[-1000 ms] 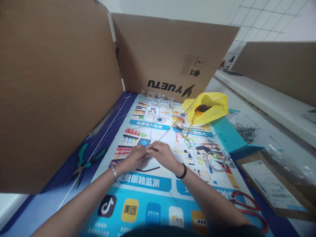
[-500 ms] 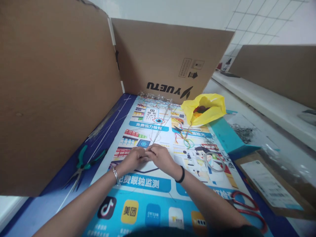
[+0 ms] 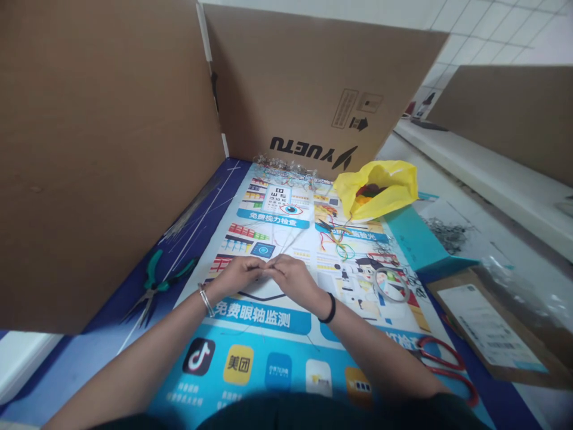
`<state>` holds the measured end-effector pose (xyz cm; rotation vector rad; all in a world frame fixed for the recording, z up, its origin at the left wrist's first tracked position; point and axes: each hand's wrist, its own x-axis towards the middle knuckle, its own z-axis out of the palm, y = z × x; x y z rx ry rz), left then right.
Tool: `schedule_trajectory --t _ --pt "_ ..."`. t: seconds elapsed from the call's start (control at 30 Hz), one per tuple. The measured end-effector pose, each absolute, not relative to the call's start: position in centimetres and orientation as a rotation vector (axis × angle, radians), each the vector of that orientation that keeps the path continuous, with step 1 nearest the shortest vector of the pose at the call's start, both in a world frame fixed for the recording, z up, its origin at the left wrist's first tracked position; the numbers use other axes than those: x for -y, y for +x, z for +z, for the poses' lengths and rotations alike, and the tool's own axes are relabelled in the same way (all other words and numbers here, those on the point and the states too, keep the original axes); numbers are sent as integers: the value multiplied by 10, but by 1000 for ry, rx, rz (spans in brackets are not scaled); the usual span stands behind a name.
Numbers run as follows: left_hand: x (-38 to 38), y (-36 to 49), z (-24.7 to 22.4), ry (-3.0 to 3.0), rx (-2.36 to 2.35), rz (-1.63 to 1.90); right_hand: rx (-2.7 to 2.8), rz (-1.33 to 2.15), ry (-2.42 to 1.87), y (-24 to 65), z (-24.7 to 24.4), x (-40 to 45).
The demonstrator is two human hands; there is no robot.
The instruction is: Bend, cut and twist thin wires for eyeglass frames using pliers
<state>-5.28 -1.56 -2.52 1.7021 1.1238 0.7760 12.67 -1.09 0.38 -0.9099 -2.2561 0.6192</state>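
In the head view, both hands meet at the centre of the frame, low over a printed poster (image 3: 286, 352). The right hand (image 3: 293, 278) is closed in a pinch, gripping thin wires (image 3: 292, 242) that run up from its fingers towards the upper middle. The left hand (image 3: 242, 273) is also pinched shut, its fingertips against the right hand's; it appears to grip the near ends of the same wires, though they are too fine there to be sure. A silver bracelet (image 3: 206, 300) circles the left wrist, a black band (image 3: 331, 307) the right.

At the left of the frame, green-handled pliers (image 3: 153, 288) lie on the blue surface, below a spread of loose straight wires (image 3: 190, 212). A tangle of wire (image 3: 286, 165) lies at the poster's far edge, against the cardboard panel (image 3: 313, 83). Right of centre are small yellow-handled snips (image 3: 335, 230) among coloured cords, near an open yellow bag (image 3: 385, 206). A tape roll (image 3: 378, 286) lies below them, and red-handled scissors (image 3: 463, 361) sit at the lower right, partly behind the right forearm.
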Motion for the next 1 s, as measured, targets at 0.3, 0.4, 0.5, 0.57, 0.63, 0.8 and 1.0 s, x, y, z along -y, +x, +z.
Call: schedule_trajectory --t 0.3,0.4,0.5,0.57,0.63,0.8,1.0 --pt "13 -53 -28 1800 -1137 673 2264 723 -958 127 6 8" --pt "13 -53 -30 1823 -1129 666 2276 722 -953 127 9 9" --pt "13 -54 -32 1838 -1110 669 2291 705 -962 127 11 10" --pt "13 -55 -33 1851 -1119 672 2296 699 -969 127 12 10" --pt "12 -55 -33 1858 -1124 667 2295 700 -972 127 12 9" --pt "13 -53 -26 1852 -1098 657 2294 672 -943 128 10 9" --pt "21 -47 -16 1667 -1023 750 2288 652 -922 127 3 10"
